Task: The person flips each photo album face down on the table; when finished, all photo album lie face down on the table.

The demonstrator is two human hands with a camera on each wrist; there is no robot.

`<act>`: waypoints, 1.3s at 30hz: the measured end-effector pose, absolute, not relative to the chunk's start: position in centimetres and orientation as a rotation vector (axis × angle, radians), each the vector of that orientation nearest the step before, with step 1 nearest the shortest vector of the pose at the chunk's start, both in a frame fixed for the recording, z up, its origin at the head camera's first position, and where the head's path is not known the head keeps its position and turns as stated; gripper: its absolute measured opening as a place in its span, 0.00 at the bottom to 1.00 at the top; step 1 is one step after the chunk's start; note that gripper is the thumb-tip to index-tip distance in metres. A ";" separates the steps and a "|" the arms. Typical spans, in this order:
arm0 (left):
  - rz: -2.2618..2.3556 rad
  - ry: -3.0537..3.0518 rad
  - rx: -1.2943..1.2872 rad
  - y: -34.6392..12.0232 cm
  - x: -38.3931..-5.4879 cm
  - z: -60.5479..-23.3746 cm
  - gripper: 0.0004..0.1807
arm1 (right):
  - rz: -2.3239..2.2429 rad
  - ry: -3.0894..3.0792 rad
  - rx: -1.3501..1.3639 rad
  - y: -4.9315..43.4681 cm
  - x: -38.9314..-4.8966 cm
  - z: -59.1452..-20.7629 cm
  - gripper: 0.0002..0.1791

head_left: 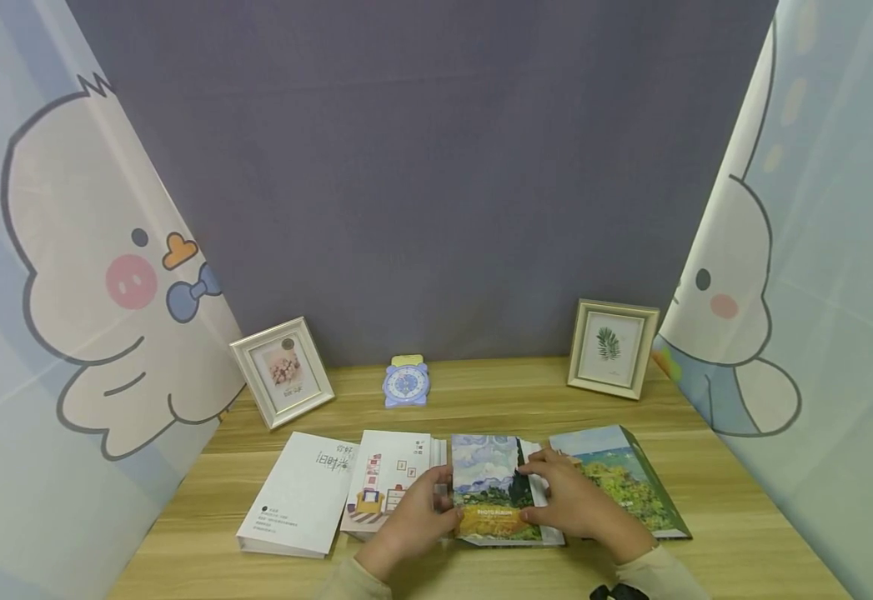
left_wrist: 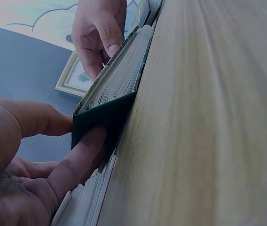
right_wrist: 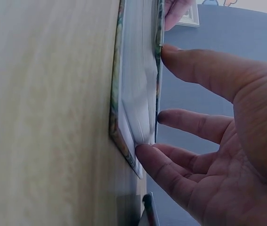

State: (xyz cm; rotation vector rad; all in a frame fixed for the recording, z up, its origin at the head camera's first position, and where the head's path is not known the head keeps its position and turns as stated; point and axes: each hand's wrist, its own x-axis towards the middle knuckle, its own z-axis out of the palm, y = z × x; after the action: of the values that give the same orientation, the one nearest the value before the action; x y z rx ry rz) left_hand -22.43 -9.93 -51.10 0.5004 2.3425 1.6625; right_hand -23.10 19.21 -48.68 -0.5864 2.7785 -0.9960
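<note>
- Four albums (head_left: 484, 462): two pale-covered, two with painted covers
- Two picture frames (head_left: 284, 375)
- One blue clock-faced object (head_left: 406, 387)
- Two hands: left hand (head_left: 415, 515) and right hand (head_left: 569, 497)
- Two sleeves (head_left: 357, 581)
- Two large cartoon figures (head_left: 68, 250)
- One wooden table (head_left: 499, 396)
- One dark backdrop (head_left: 436, 208)

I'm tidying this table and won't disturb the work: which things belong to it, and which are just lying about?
In hand:
rectangular photo album with painted cloudy-sky cover, touched by the left hand and right hand

Seemingly lying about:
black-lettered white book
white book with furniture drawing
green-edged book with painted bushes
white rectangular frame, pink picture
pale-gold rectangular frame, leaf picture
round blue clock, yellow top
</note>
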 end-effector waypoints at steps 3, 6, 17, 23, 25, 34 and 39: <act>1.662 2.359 0.508 -9.9 -22.3 -51.0 0.39 | -1.004 2.772 -0.597 19.3 -23.1 -48.7 0.37; 1.667 2.365 0.511 -9.8 -22.3 -51.0 0.38 | -1.002 2.774 -0.608 19.3 -23.2 -48.8 0.37; 1.740 2.321 0.518 -9.8 -22.2 -51.1 0.38 | -1.007 2.771 -0.635 19.5 -23.3 -49.1 0.37; 1.800 2.310 0.537 -9.7 -22.3 -51.0 0.38 | -1.024 2.752 -0.646 19.5 -23.3 -49.1 0.37; 1.810 2.312 0.538 -9.7 -22.4 -51.0 0.38 | -1.036 2.744 -0.652 19.5 -23.3 -49.0 0.37; 1.924 2.265 0.592 -9.8 -22.7 -51.0 0.33 | -1.072 2.737 -0.674 19.5 -23.2 -49.0 0.36; 1.969 2.250 0.610 -9.8 -22.6 -50.8 0.31 | -1.102 2.740 -0.685 19.4 -23.2 -48.9 0.36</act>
State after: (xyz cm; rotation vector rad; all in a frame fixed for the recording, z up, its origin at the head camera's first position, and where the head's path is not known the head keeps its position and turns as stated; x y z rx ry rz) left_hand -22.63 -9.84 -50.85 0.6098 2.2500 1.9693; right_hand -23.18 19.41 -48.88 -0.6852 2.7398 -1.1019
